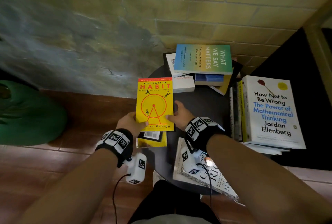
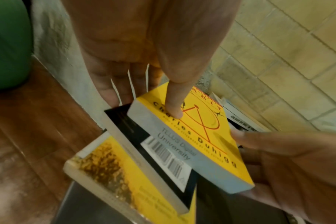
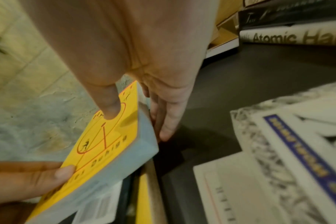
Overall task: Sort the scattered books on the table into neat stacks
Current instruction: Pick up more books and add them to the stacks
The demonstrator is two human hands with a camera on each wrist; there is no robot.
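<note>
A yellow paperback, The Power of Habit, is held flat above the left side of the round black table. My left hand grips its lower left corner, thumb on the cover and fingers beneath. My right hand grips its lower right edge the same way. Under it lie a black book with a barcode and a yellow book, roughly stacked.
A messy pile topped by What We Say Matters sits at the table's back. A stack with How Not to Be Wrong stands on the right. A white book lies near me. A green pot is on the floor, left.
</note>
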